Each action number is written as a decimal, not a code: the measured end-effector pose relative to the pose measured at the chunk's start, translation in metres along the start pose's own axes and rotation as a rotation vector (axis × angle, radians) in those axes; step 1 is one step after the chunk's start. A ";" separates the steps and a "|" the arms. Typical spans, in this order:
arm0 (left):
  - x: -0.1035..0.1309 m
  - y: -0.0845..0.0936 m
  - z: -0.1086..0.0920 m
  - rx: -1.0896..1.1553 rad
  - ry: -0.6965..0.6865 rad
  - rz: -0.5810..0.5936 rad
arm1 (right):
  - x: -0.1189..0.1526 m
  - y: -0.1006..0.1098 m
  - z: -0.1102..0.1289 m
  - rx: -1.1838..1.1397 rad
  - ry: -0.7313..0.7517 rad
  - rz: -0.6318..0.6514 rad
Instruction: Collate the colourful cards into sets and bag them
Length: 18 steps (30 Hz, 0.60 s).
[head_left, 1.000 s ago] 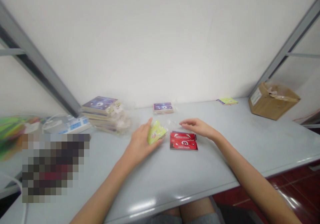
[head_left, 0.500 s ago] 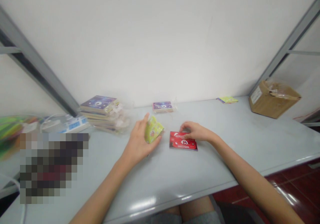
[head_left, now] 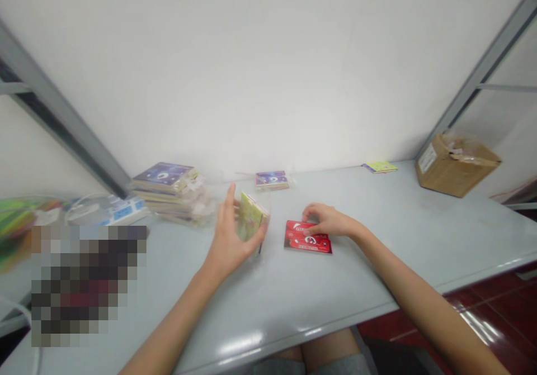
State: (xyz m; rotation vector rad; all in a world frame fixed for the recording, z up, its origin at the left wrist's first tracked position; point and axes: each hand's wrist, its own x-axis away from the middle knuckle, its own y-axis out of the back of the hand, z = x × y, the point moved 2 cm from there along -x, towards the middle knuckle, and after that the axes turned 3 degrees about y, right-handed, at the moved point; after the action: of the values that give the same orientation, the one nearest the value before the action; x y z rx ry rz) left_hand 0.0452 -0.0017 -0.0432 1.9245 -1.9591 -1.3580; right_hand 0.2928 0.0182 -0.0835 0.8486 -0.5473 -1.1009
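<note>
My left hand (head_left: pixel 235 235) holds a yellow-green booklet pack (head_left: pixel 250 218) tilted up on its edge, with clear plastic film around it. The thumb presses its near side and the fingers are behind it. To the right, a red booklet (head_left: pixel 308 237) lies flat on the grey table. My right hand (head_left: pixel 325 221) rests on its upper right part, thumb on the cover and fingers curled at the back edge.
A stack of wrapped purple booklets (head_left: pixel 163 179) stands at the left, near a power strip (head_left: pixel 126 210). By the wall lie a purple pack (head_left: pixel 272 179) and a yellow-green booklet (head_left: pixel 380 166). A cardboard box (head_left: pixel 455 168) sits at the right.
The yellow-green pack in my left hand has turned more upright, showing its page edges, and shifted slightly left. My right hand stays on the red booklet.
</note>
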 end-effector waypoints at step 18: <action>0.000 -0.003 0.000 -0.122 -0.025 0.119 | 0.012 0.024 0.009 -1.011 -0.156 -0.046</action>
State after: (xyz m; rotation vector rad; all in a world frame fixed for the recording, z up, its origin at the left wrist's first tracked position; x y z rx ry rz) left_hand 0.0473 -0.0014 -0.0447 1.7181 -1.9184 -1.4400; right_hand 0.3037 0.0091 -0.0591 -0.1084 -0.0453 -1.2926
